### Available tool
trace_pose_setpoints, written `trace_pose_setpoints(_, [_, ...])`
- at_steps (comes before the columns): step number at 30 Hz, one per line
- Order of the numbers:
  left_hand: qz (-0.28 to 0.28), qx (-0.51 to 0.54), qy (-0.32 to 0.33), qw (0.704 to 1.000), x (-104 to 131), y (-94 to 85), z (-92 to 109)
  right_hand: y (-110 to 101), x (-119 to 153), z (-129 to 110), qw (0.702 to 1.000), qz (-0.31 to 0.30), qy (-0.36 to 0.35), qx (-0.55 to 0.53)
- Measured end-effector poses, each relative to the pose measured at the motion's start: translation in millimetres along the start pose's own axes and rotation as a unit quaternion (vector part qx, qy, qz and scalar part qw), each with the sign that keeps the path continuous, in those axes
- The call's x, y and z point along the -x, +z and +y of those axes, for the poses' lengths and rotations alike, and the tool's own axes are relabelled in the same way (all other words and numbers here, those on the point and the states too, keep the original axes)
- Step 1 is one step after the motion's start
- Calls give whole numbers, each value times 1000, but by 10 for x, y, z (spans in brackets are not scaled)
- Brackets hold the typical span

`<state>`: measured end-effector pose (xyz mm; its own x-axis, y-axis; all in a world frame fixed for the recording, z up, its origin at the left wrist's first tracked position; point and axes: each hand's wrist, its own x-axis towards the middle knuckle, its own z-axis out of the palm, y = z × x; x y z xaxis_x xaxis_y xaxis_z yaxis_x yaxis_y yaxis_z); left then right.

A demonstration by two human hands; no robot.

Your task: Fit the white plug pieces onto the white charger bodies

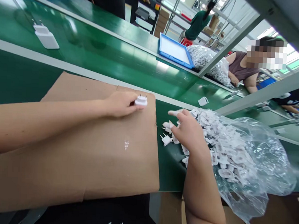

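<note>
While left hand (pixel 122 103) grips white plastic two-pin plug (pixel 141 101), brush from spread-fingered right hand (pixel 189 130) might scatter white plastic heap (pixel 221 141), three o'clock.

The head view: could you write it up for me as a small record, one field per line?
Left hand: the left hand holds a white plug, two pins showing, over the cardboard sheet
Right hand: the right hand is at the near-left edge of the pile of white parts; whether its fingers grip one is unclear
Beside the pile: a clear plastic bag
Beyond the pale rail: another white plug, lying on a green surface
</note>
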<state>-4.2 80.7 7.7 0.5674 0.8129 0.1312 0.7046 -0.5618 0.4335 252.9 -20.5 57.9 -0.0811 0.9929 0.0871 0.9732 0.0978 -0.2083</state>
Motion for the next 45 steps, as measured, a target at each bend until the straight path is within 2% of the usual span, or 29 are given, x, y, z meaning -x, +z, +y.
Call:
trace_pose_setpoints(3, [38, -51, -82, 995, -405, -147, -216, -63, 6, 158, 989, -104, 52, 86])
trace_pose_setpoints(6, [66, -88, -146, 983, -752, -231, -467, -43, -50, 199, 983, -164, 69, 56])
trace_pose_setpoints(9, [57, -91, -193, 975, -946, -256, -700, -36, -105, 196, 985, -159, 74, 1])
trace_pose_setpoints(12, [30, -66, -220, 973, -992, -268, -845, -37, -131, 203, 990, -104, 93, -16])
trace_pose_setpoints(14, [60, -61, -248, 965, -958, -287, -855, -20, -146, 216, 992, -58, 110, -36])
trace_pose_setpoints(17, [225, -69, -270, 934, -836, -311, -704, 33, -170, 226, 984, 7, 123, -127])
trace_pose_setpoints(19, [307, -51, -220, 924, -715, -290, -498, 76, -177, 200, 964, 33, 121, -233])
trace_pose_setpoints(20, [314, -29, -176, 932, -644, -263, -370, 96, -176, 172, 946, 35, 117, -300])
trace_pose_setpoints(22, [263, 49, -79, 960, -481, -173, -91, 133, -167, 83, 892, 19, 111, -438])
trace_pose_setpoints(24, [154, 165, -7, 974, -301, -54, 175, 171, -155, -39, 831, 5, 116, -544])
trace_pose_setpoints(25, [98, 220, 13, 970, -212, 9, 285, 191, -148, -105, 806, -1, 125, -578])
trace_pose_setpoints(27, [24, 307, 36, 951, -52, 126, 438, 233, -135, -228, 771, -12, 159, -616])
trace_pose_setpoints(31, [-15, 391, 44, 919, 128, 272, 479, 303, -99, -379, 730, -43, 222, -645])
trace_pose_setpoints(34, [-11, 418, 55, 907, 147, 304, 417, 319, -85, -402, 727, -65, 237, -641])
trace_pose_setpoints(39, [4, 413, 63, 909, 113, 303, 392, 321, -134, -322, 758, -81, 219, -609])
trace_pose_setpoints(45, [-15, 411, 59, 910, 105, 309, 411, 397, -164, -230, 828, 31, 135, -543])
